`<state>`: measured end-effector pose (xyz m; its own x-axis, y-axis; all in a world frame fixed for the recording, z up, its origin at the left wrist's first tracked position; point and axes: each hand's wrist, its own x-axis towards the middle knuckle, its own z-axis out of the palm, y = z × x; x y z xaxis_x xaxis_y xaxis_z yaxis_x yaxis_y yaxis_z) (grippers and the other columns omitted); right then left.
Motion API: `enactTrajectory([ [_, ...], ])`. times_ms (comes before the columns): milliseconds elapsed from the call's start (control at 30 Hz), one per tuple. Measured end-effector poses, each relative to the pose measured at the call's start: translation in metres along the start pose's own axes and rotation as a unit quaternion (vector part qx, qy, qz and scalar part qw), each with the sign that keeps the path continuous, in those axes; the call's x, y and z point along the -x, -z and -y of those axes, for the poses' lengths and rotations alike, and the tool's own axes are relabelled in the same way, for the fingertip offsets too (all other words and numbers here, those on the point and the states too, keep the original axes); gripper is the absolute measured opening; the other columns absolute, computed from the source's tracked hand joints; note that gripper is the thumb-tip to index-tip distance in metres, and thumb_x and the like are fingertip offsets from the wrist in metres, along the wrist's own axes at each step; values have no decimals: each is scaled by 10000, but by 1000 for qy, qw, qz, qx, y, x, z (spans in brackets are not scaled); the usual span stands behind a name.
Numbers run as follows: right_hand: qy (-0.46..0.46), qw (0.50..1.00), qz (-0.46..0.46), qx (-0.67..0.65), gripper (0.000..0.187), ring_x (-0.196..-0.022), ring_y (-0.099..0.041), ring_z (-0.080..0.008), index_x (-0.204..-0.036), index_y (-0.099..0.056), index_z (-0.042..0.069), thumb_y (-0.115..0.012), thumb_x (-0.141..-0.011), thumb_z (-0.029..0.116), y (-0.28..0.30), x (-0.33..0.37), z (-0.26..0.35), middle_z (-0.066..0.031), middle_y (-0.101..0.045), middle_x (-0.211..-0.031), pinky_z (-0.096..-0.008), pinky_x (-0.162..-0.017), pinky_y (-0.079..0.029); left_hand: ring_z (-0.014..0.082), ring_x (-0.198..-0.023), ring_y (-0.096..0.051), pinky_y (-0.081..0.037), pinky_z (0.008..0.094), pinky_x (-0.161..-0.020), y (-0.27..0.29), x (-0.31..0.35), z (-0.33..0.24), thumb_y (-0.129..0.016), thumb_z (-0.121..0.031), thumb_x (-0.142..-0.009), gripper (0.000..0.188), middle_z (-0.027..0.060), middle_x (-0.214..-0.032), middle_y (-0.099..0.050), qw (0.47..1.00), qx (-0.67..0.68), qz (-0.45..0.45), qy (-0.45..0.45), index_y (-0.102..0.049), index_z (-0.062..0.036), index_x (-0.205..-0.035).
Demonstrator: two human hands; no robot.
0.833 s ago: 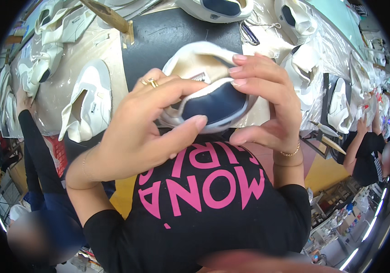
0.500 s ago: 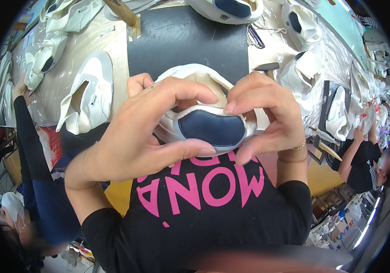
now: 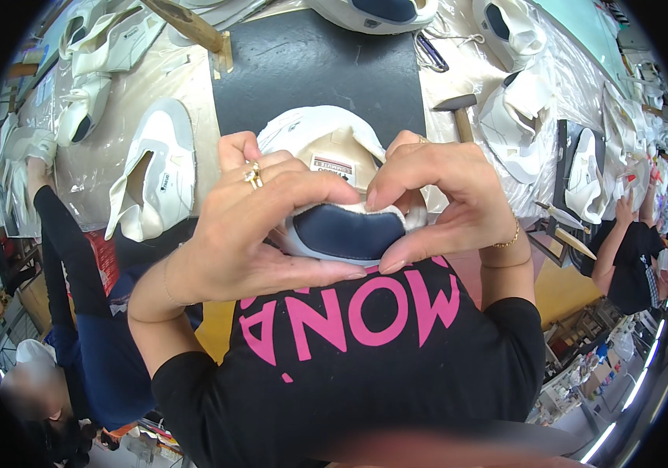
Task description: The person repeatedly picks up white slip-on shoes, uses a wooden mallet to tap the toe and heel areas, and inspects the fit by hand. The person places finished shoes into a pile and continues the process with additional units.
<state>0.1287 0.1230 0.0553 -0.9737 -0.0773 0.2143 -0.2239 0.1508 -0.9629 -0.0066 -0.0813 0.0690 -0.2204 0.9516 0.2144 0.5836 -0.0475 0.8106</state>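
Note:
A white shoe upper (image 3: 349, 232) with a navy heel panel is held between my hands, its heel toward me. My left hand (image 3: 252, 226) pinches the left part of the heel, fingers over the collar edge and thumb along the bottom edge. On the opposite side, my right hand (image 3: 455, 195) grips the collar with bent fingers, its thumb pressed at the lower edge of the navy panel. The beige inside and a small label show beyond the collar. Further left, another white and grey shoe upper (image 3: 174, 148) lies on the table.
A black mat (image 3: 314, 70) lies beyond my hands. A hammer (image 3: 458, 109) rests right of it, near more white uppers (image 3: 513, 129). A knife-like tool (image 3: 572, 240) lies at the right edge. A wooden handle (image 3: 186, 23) stands far left. Co-workers sit on both sides.
My right thumb has come in to the panel's lower edge, close to my left thumb. More of the upper's inside and its label shows now. The co-worker's arm at left has shifted.

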Motion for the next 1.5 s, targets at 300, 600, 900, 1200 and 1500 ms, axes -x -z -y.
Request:
enactTrajectory([
  [300, -5, 996, 74, -48, 450, -630, -574, -162, -914, -692, 50, -934, -572, 214, 3, -2, -4, -26, -692, -833, -304, -691, -415, 129, -656, -555, -261, 345, -773, -7, -3, 1, -892, -318, -651, 472, -35, -803, -644, 998, 20, 34, -51, -651, -108, -999],
  [600, 47, 981, -45, 184, 639, -711, -612, -180, -1045, -676, 42, -926, -533, 332, -3, 0, 18, -48, -695, -911, -286, -688, -429, 160, -819, -655, -299, 359, -827, 0, -5, -6, -914, -296, -601, 659, 17, -986, -708, 999, -31, -22, 2, -607, -96, -1149],
  [900, 53, 981, -32, 184, 514, -683, -602, -212, -984, -666, 42, -899, -602, 295, -3, -1, 20, -50, -669, -827, -315, -708, -455, 158, -627, -532, -310, 341, -739, -1, -4, -9, -902, -287, -578, 586, -3, -758, -614, 999, -43, -5, -18, -650, -72, -1061],
  [1200, 98, 991, 59, 71, 352, -637, -585, -209, -875, -666, 57, -866, -688, 278, 4, 0, 3, -26, -651, -763, -359, -796, -445, 165, -561, -473, -302, 346, -665, -8, -4, -4, -887, -287, -616, 449, -1, -697, -553, 995, -21, 18, -96, -661, -45, -920],
  [1500, 46, 996, -7, 72, 442, -757, -628, -235, -969, -631, 48, -877, -685, 280, -1, 6, -1, -68, -673, -865, -432, -962, -450, 177, -713, -495, -350, 310, -723, -2, -5, -14, -965, -293, -500, 665, 35, -827, -665, 1000, -9, 7, 16, -644, -42, -1026],
])
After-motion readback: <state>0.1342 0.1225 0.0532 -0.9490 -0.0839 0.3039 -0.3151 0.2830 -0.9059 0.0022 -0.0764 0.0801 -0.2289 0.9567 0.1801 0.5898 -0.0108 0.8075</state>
